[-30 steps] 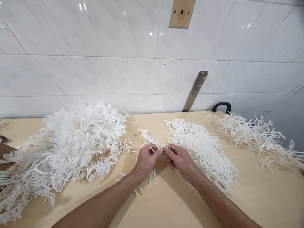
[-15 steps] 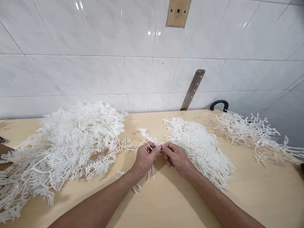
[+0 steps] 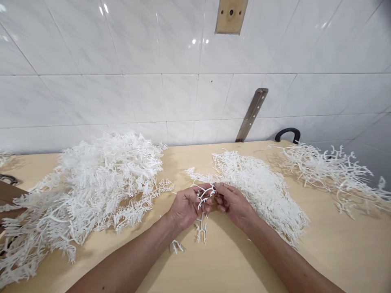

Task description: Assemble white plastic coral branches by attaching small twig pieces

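Near the middle of the table, my left hand [image 3: 185, 208] is closed around a white branched plastic stem [image 3: 206, 194] with small forked tips. My right hand [image 3: 232, 202] meets it, thumb and forefinger pinched at the stem's right end; its other fingers are curled. A feathery white sprig [image 3: 197, 176] sits just beyond my hands. Below them is another forked white piece [image 3: 200, 232], partly hidden by my left hand. A smaller loose bit [image 3: 176, 246] lies by my left wrist.
A large heap of white sprigs [image 3: 106, 175] spreads on the left, beside a brown box edge [image 3: 12, 194]. Right of my hands is a flatter pile [image 3: 262, 187]; bare stems [image 3: 330, 171] lie farther right. A metal bracket [image 3: 252, 116] and black handle [image 3: 287, 131] stand by the tiled wall.
My left hand has turned palm-up, and the forked stem now shows across its fingers. The long thin loop seen by that hand earlier is out of sight. My right hand stays pinched close by.
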{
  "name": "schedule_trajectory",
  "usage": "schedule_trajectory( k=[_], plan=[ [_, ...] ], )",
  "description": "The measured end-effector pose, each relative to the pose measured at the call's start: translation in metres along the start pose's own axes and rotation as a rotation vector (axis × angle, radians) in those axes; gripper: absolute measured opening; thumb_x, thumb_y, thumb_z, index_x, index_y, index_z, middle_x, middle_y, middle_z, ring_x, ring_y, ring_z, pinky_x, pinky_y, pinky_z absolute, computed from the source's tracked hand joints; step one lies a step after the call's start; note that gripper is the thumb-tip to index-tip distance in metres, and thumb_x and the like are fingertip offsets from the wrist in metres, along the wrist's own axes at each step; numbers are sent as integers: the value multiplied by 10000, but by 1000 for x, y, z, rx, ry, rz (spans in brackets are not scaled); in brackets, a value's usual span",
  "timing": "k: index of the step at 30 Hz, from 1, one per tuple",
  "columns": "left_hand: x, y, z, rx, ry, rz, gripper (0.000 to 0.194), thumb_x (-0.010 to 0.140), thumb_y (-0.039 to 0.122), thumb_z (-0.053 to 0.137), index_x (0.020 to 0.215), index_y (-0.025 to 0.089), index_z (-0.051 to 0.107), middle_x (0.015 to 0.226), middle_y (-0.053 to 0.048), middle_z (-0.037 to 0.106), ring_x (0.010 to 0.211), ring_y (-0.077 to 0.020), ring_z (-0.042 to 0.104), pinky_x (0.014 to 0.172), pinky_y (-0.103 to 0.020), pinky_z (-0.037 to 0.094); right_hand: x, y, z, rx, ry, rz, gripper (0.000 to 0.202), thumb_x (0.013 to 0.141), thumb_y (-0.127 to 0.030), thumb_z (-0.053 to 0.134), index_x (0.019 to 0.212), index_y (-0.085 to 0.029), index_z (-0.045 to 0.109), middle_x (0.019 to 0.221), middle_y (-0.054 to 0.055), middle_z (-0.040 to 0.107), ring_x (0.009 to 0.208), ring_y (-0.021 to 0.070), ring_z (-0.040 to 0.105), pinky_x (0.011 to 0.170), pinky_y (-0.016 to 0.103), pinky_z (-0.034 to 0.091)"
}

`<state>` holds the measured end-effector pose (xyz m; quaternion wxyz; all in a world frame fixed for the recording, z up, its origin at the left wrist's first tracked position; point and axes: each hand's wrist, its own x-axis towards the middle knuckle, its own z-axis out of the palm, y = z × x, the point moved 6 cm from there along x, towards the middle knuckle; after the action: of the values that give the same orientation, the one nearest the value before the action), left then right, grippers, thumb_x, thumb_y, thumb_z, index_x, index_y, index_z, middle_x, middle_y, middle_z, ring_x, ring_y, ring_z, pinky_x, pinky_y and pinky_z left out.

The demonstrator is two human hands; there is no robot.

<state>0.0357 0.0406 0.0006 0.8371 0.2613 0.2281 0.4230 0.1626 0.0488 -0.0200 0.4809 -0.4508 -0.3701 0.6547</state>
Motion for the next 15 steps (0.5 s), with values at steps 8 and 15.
schedule_trajectory(
  k=[8, 15],
  plan=[
    [-1, -8, 2, 190, -81, 27, 714, 497, -5, 639, 1176, 213, 649, 961, -55, 649, 722, -149, 601, 555, -251, 455, 4, -3, -4, 12, -11, 4, 433, 752, -530, 756, 649, -184, 517, 565, -35, 512, 444, 73, 400, 426, 229, 292],
    [-3, -4, 3, 493, 58, 202, 589, 696, 328, 819, 1225, 153, 627, 813, -60, 673, 657, -137, 611, 560, -237, 486, 0, 1, 3, 98, -6, 23, 433, 700, -519, 807, 660, -174, 549, 522, -46, 495, 454, 94, 492, 427, 216, 339]
  ],
)
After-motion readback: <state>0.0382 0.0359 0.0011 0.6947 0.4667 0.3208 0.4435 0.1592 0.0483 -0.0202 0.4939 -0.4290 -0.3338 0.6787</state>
